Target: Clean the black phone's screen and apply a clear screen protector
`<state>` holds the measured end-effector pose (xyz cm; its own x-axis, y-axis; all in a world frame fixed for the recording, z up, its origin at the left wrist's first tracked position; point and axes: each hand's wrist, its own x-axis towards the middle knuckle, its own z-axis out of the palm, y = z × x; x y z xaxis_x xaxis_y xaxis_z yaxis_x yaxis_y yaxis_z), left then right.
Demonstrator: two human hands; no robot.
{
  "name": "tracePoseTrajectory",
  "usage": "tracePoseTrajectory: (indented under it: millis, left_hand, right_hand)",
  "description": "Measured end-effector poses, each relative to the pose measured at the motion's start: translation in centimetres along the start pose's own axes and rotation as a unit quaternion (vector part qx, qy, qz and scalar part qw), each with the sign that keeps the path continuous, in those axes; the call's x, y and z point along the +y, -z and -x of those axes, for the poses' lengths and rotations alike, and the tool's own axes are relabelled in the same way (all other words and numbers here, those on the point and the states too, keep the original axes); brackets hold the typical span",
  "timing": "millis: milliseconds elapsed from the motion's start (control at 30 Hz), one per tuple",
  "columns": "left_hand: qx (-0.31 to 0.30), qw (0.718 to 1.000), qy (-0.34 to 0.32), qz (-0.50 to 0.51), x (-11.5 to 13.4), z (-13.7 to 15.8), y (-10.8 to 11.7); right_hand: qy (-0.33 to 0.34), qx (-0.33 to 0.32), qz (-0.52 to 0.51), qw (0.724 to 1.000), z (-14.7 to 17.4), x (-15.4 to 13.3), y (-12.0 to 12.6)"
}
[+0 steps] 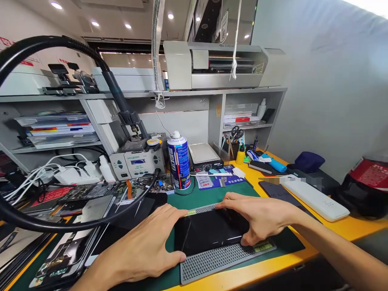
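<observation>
A glossy black slab like a tablet (210,230) lies flat on a grey perforated mat (216,262), which rests on the green work mat (198,201). My left hand (148,242) spans the left end of the slab, fingers at its far corner and thumb at its near corner. My right hand (257,216) grips the other end, with fingertips over the far edge and the thumb pressed at the near edge. Yellow-green labels show at two corners of the perforated mat.
A blue spray can (178,161) stands behind, next to a hot-air station (139,161). A thick black hose (100,222) loops across the left side, over opened phone parts (69,250). On the right lie a dark phone (281,194), a white power bank (315,198) and a large bottle (368,188).
</observation>
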<state>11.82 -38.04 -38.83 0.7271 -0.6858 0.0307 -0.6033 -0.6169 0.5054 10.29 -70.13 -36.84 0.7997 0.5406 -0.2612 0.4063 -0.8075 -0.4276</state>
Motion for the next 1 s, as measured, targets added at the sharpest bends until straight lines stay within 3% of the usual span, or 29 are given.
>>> tracePoseTrajectory:
  millis: [333, 1000]
  left_hand:
    - [-0.002, 1.0, 0.006, -0.003, -1.9, 0.3, -0.9]
    - [-0.069, 0.997, 0.025, -0.034, -1.5, 0.2, -0.9]
  right_hand:
    - [0.025, 0.026, -0.056, 0.998, 0.4, 1.7, -0.6]
    - [0.0, 0.004, -0.016, 1.0, 0.7, 1.6, -0.4]
